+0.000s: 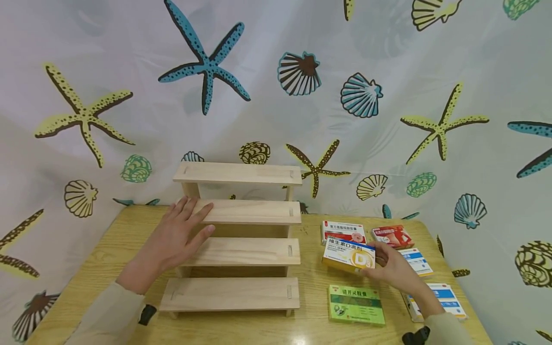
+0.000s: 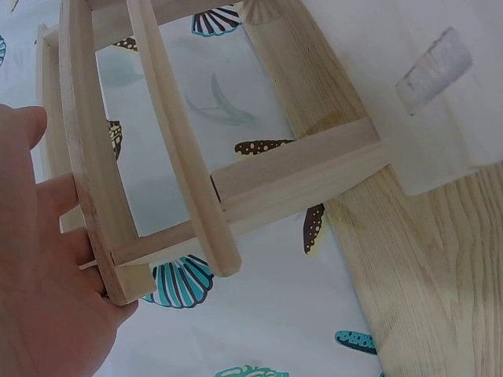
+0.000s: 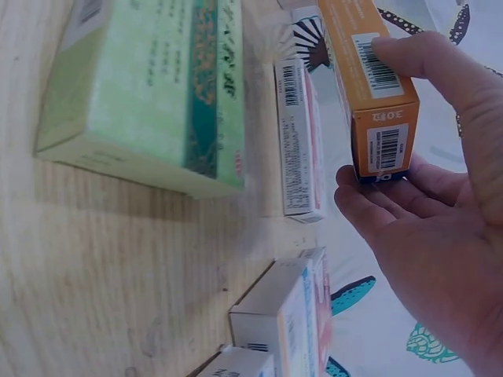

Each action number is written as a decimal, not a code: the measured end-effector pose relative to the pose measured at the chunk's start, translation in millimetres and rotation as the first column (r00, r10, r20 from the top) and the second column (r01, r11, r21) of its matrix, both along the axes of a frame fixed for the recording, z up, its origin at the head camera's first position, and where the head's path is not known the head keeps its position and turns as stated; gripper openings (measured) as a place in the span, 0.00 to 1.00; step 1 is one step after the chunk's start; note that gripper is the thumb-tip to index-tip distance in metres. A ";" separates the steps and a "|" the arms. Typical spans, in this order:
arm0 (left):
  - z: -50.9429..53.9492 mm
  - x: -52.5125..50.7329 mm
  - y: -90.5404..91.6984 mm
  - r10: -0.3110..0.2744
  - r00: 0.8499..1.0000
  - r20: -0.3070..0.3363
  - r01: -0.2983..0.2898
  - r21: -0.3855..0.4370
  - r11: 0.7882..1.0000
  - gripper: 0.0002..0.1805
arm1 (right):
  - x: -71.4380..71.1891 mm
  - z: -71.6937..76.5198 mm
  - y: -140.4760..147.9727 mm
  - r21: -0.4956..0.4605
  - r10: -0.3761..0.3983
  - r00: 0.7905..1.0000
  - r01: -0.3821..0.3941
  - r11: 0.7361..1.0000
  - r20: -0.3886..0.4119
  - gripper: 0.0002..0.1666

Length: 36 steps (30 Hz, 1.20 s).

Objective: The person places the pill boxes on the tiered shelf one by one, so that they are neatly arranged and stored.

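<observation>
My right hand [image 1: 398, 270] pinches the right end of a vitamin D medicine box [image 1: 347, 254], yellow, blue and white. In the right wrist view the orange side of this box [image 3: 385, 118] shows a barcode; my thumb is on it and the fingers are behind. The box is tilted and lifted above the table. My left hand [image 1: 172, 237] rests on the left end of the second board from the top of a stepped wooden rack [image 1: 250, 211]. Its fingers lie over the board, and in the left wrist view they pass behind the board's edge [image 2: 102, 196].
Right of the rack, a green medicine box [image 1: 357, 306] lies nearest the front. A red-and-white box [image 1: 342, 230], a red box [image 1: 394, 235] and two blue-and-white boxes [image 1: 446, 299] also lie on the wooden table [image 1: 315, 282]. A patterned curtain [image 1: 267, 120] hangs behind.
</observation>
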<state>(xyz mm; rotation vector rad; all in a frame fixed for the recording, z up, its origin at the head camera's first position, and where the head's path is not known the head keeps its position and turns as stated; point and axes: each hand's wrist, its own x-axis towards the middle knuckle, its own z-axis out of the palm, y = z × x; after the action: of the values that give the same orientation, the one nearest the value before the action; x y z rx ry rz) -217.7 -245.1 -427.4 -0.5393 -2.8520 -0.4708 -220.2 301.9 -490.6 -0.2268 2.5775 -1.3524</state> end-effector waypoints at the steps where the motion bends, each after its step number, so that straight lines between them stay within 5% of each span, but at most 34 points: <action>1: 0.0 0.0 -0.2 0.000 1.000 -0.001 0.000 -0.001 1.000 0.36 | -0.6 1.8 -0.2 0.001 0.006 1.000 -0.006 1.000 -0.010 0.54; 36: -2.4 -1.2 -0.9 0.001 1.000 -0.014 -0.001 -0.014 1.000 0.36 | -22.2 91.9 -28.4 -0.066 0.093 0.975 -0.108 0.992 -0.200 0.45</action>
<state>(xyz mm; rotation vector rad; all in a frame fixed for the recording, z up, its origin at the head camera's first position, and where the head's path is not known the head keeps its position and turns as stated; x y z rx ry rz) -218.9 -246.1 -429.8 -0.5409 -2.8447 -0.4455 -242.3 273.6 -398.7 -0.5216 2.6314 -1.4591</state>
